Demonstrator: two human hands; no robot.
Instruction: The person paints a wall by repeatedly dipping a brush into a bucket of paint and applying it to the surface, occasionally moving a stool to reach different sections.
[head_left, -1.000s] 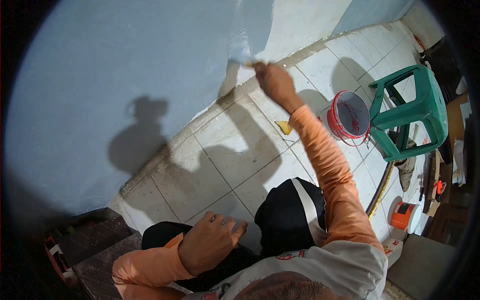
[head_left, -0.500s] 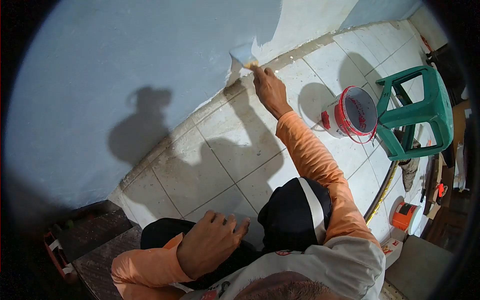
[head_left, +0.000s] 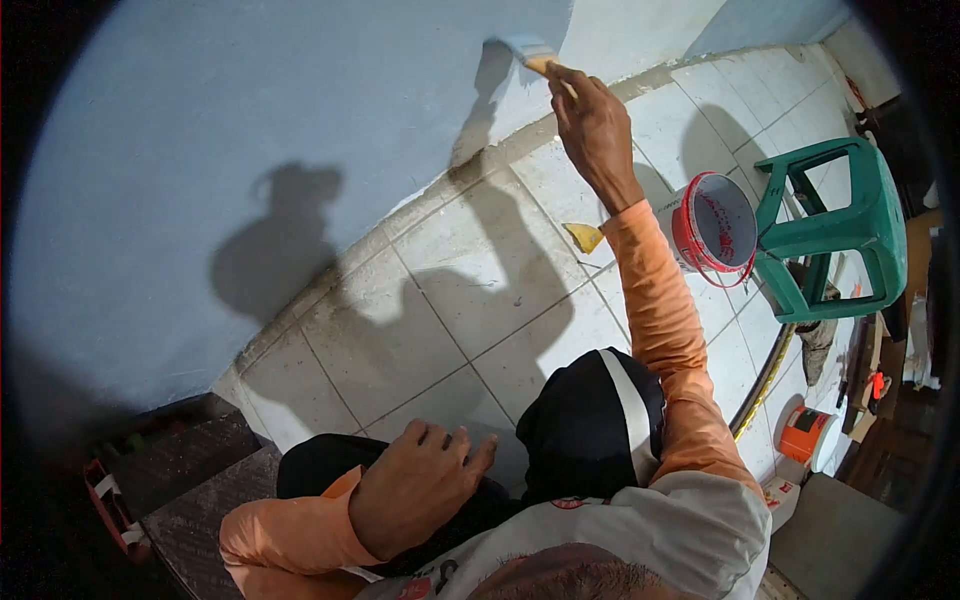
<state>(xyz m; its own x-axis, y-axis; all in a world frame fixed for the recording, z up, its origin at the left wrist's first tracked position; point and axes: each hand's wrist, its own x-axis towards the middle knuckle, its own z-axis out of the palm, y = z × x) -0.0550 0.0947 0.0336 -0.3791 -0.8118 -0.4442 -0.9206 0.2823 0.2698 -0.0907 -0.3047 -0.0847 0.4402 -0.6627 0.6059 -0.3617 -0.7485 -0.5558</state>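
While the brush had been down near the foot of the wall half a second before, the head view showed the right hand [head_left: 592, 125] risen higher, closed around the wooden handle of the brush [head_left: 530, 50]. Its pale bristles pressed flat on the smooth blue-grey wall [head_left: 250, 120], just beyond the fingertips. The left hand [head_left: 415, 490] had stayed put, fingers loosely spread and holding nothing, resting on a dark trouser knee [head_left: 315, 468], well apart from the brush. On the glossy white floor tiles [head_left: 480, 270], a round red-rimmed paint bucket [head_left: 712, 222] stood just beside a green plastic stool [head_left: 830, 225].
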